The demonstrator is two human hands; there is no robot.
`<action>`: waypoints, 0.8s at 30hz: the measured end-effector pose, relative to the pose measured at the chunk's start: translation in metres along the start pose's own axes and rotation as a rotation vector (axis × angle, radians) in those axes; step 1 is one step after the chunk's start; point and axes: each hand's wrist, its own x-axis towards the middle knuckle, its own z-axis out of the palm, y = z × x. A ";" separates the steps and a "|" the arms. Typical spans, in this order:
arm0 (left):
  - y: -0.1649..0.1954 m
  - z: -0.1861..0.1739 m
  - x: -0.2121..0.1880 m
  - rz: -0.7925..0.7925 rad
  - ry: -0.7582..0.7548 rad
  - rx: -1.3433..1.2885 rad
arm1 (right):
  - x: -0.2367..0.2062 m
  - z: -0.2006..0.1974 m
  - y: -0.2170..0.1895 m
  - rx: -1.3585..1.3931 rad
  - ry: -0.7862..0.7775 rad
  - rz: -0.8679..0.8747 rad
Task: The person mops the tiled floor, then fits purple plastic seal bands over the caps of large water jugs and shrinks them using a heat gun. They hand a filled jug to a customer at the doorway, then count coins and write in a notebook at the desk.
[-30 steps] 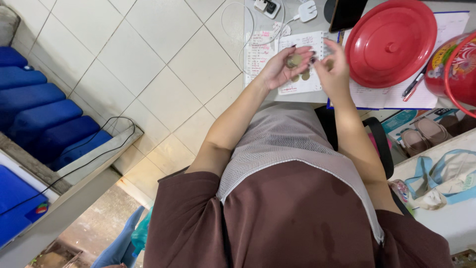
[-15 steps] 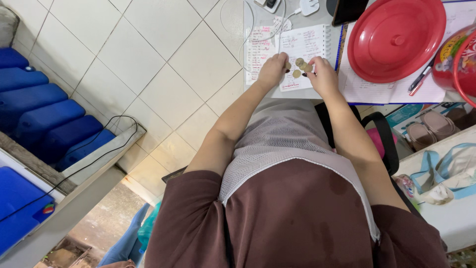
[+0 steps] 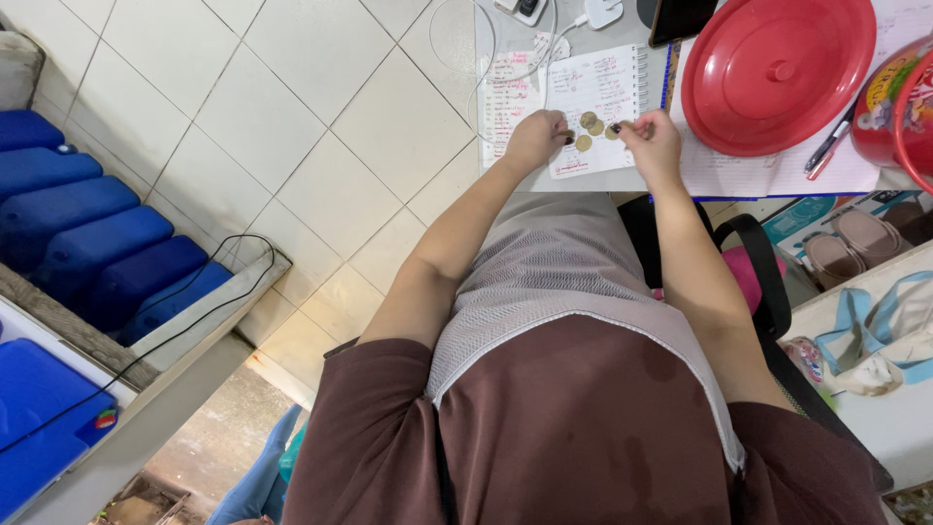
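Observation:
Several gold-coloured coins (image 3: 586, 130) lie on an open spiral notebook (image 3: 598, 83) with handwritten lines, at the near edge of a grey table (image 3: 505, 29). My left hand (image 3: 537, 136) rests on the page left of the coins, fingers curled under, a dark-nailed fingertip beside the lowest coin. My right hand (image 3: 653, 143) sits to the right of them and pinches one coin (image 3: 614, 129) at its fingertips. Both forearms reach up from my brown shirt and grey mesh apron.
A red round lid (image 3: 777, 73) lies on papers to the right, with a red container (image 3: 899, 97), pens (image 3: 826, 148) and a dark phone (image 3: 680, 17). White cables and a charger (image 3: 525, 10) lie behind the notebook. Blue jugs (image 3: 87, 233) line the tiled floor at left; sandals (image 3: 855, 248) at right.
My hands were close together over the notebook with coins between them. They have moved apart, and coins now lie spread on the page between them.

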 end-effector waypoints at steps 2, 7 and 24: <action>0.001 0.001 0.000 -0.039 -0.020 -0.047 | -0.003 -0.006 -0.002 0.580 -0.055 0.173; 0.006 0.003 -0.001 -0.121 -0.060 -0.116 | -0.005 -0.021 -0.007 1.133 -0.144 0.382; 0.006 0.009 -0.003 -0.080 -0.024 -0.112 | 0.000 0.005 -0.017 -0.633 -0.124 -0.264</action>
